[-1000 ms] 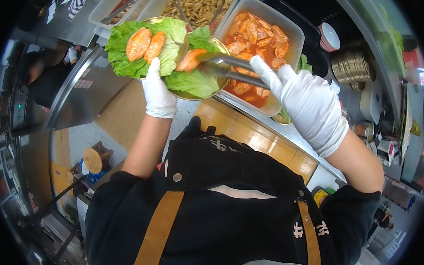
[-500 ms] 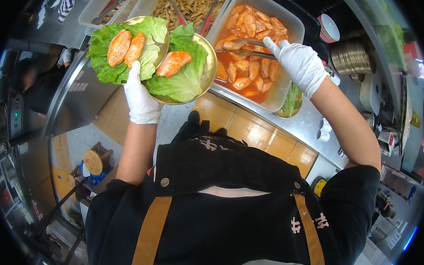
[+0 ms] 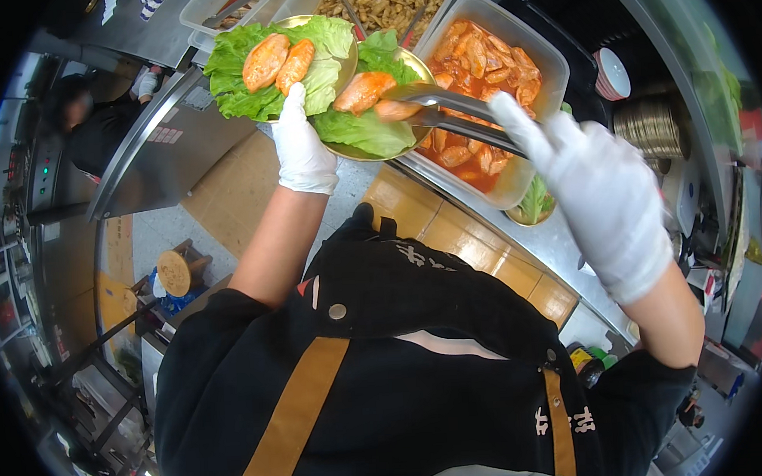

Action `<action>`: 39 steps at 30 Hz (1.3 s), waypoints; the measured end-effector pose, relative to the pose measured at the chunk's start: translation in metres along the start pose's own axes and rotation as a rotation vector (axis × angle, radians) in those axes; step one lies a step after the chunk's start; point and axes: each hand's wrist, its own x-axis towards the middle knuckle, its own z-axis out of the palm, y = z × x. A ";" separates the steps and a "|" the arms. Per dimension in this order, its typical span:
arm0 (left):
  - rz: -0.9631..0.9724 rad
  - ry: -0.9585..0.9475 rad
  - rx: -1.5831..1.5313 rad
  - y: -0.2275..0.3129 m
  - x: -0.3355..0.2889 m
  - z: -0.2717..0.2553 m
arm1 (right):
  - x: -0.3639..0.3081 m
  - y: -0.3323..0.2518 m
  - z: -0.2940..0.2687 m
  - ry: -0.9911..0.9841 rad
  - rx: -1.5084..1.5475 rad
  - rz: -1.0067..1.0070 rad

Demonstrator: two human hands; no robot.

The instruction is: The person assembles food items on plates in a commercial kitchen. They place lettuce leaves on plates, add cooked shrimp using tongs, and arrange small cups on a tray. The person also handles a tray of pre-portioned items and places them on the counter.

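My gloved left hand [image 3: 305, 151] grips two gold plates side by side. On the left plate [image 3: 351, 65], two orange-red marinated meat pieces [image 3: 266, 61] lie over lettuce [image 3: 233, 82]. The right plate [image 3: 421, 69] carries lettuce with one marinated piece [image 3: 363, 93]. My gloved right hand [image 3: 608, 204], slightly blurred, is closed around metal tongs [image 3: 479, 129]. Between the tong tips, another marinated piece [image 3: 397, 109] is over the right plate's lettuce, next to the first piece; whether it touches the lettuce I cannot tell. A clear tub [image 3: 559, 67] of meat in red sauce sits behind the tongs.
A tub of brownish strips [image 3: 382, 5] with red-handled tongs stands at the back. Right of the sauce tub are a white bowl stack [image 3: 614, 75] and stacked gold plates [image 3: 647, 131]. Another lettuce plate [image 3: 534, 206] is partly under the tub. A person [image 3: 104, 132] stands far left.
The tongs have moved left from the sauce tub to the right plate, carrying a marinated piece. My right hand has come nearer and lower. The whole view has shifted, with plates and tubs farther right.
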 end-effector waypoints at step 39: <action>0.053 -0.041 -0.005 0.002 0.040 0.034 | -0.019 0.013 0.049 -0.582 2.475 0.611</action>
